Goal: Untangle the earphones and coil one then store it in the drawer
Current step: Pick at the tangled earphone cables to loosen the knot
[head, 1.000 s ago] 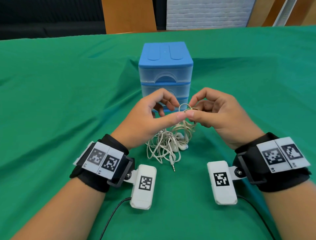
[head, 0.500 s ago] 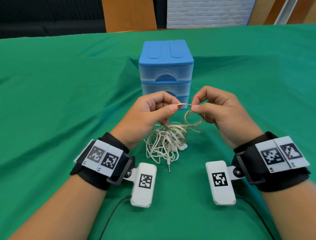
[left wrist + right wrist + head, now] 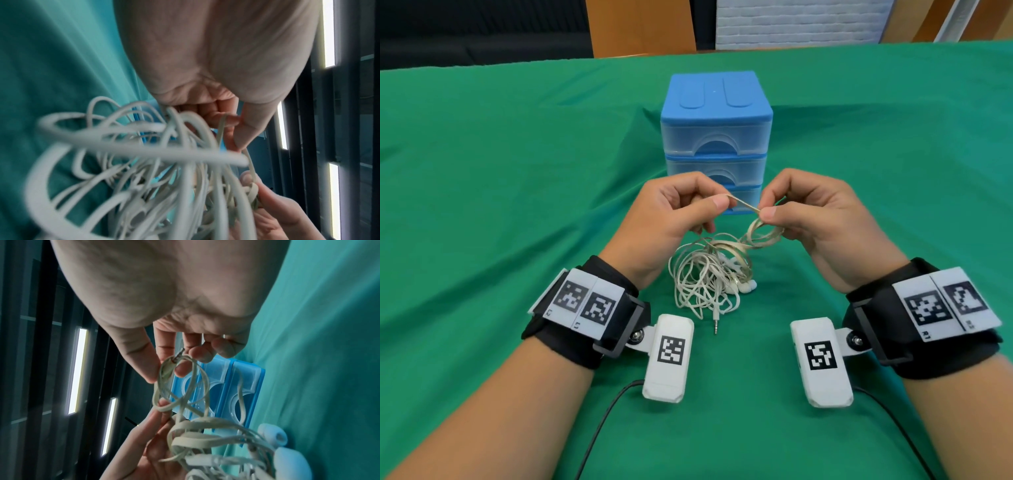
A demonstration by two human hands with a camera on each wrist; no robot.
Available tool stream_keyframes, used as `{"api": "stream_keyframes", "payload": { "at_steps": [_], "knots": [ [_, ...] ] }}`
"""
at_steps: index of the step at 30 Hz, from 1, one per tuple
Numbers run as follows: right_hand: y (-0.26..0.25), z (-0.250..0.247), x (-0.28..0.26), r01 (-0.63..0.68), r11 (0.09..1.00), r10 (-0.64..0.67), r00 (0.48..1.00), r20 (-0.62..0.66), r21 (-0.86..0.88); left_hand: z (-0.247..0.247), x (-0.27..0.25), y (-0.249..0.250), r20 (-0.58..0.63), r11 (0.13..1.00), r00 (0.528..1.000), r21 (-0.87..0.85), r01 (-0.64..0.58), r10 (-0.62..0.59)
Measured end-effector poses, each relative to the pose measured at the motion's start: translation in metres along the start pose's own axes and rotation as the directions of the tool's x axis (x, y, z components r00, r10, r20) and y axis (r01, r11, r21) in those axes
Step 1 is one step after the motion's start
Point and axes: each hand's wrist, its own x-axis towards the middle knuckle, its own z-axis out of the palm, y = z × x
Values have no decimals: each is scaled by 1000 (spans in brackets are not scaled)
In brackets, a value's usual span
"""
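A tangle of white and beige earphone cables (image 3: 705, 277) hangs between my hands, its lower loops and white earbuds (image 3: 744, 287) on the green cloth. My left hand (image 3: 678, 212) pinches a beige flat cable (image 3: 743, 205) between thumb and forefinger. My right hand (image 3: 804, 212) pinches the same strand a short way along, with beige loops (image 3: 763, 234) hanging under it. The strand is taut between them. A jack plug (image 3: 716, 322) points toward me. In the right wrist view a second plug (image 3: 179, 354) sits at my fingertips. The blue drawer unit (image 3: 715, 133) stands behind, drawers closed.
Green cloth (image 3: 517, 205) covers the whole table, creased beside the drawer unit. Wrist cameras (image 3: 669, 356) hang under both wrists with black leads (image 3: 599, 428) trailing toward me. Wooden panels and a dark wall lie beyond the far table edge.
Both hands rose and drew slightly apart, pulling the beige strand taut between them. The tangle lifted and its loops loosened below the right hand.
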Motion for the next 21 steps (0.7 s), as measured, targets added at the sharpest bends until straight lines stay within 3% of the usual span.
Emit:
{"api": "stream_keyframes", "payload": {
  "at_steps": [7, 13, 21],
  "knots": [
    [3, 7, -1, -8, 987, 28, 992, 126, -160, 1, 1, 2, 43, 998, 999, 61, -17, 15],
    [-3, 4, 3, 141, 990, -143, 979, -148, -24, 1, -1, 2, 81, 999, 996, 33, 28, -30],
    [-1, 3, 2, 93, 987, -115, 980, -165, -133, -3, -2, 3, 99, 994, 994, 99, 42, -51]
  ]
}}
